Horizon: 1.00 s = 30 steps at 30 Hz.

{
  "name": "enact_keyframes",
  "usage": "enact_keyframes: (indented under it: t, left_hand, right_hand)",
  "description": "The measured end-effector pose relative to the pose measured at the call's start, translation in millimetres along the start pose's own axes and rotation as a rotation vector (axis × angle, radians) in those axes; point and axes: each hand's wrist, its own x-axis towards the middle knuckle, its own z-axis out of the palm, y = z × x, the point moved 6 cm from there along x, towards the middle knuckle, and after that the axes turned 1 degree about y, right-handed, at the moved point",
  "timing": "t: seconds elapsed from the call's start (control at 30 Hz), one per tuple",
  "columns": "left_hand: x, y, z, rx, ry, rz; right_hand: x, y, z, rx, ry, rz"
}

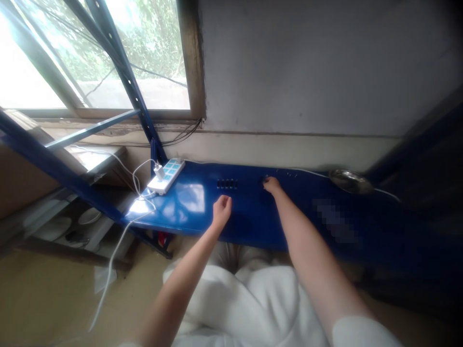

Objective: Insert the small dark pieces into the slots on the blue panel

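Note:
My left hand (pixel 222 210) is closed, its fingers curled together just in front of a row of several small dark cylinders (pixel 227 184) on the blue table (pixel 249 221). What it holds, if anything, is too small to make out. Farther right, my right hand (pixel 271 185) reaches toward the back of the table with its fingers pinched near the surface. Something tiny may be at those fingertips, but I cannot tell what. Beyond it, several tiny pin-like pieces (pixel 288 174) lie scattered near the back edge.
A white power strip (pixel 167 176) with a plugged-in white charger (pixel 159 170) lies at the table's left end, its cable hanging to the floor. A shiny metal bowl (pixel 350 180) sits at the back right. Blue metal posts (pixel 126 77) rise beside the window.

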Motion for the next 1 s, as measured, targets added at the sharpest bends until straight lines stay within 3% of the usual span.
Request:
enact_keyframes:
  t: [0.23, 0.4, 0.5, 0.63, 1.0]
  left_hand:
    - [-0.6, 1.5, -1.5, -0.019, 0.02, -0.013]
    - [-2.1, 5.4, -4.0, -0.009, 0.044, -0.008]
    - [-2.6, 6.7, -5.5, 0.007, 0.06, -0.007]
    - [-2.0, 6.8, -5.9, 0.032, 0.068, 0.01]
    - [-1.6, 6.1, -6.3, 0.057, 0.081, 0.036]
  right_hand:
    - [-26.4, 2.2, -14.1, 0.161, -0.035, 0.116]
    - [-67.7, -24.7, 31.6, 0.351, -0.155, -0.15]
    - [-79.8, -42.1, 58.4, 0.268, -0.137, -0.294]
    - [-78.6, -53.3, 78.8, 0.131, -0.077, -0.329]
    - [-82.8, -60.6, 88.6, -0.156, 0.051, -0.393]
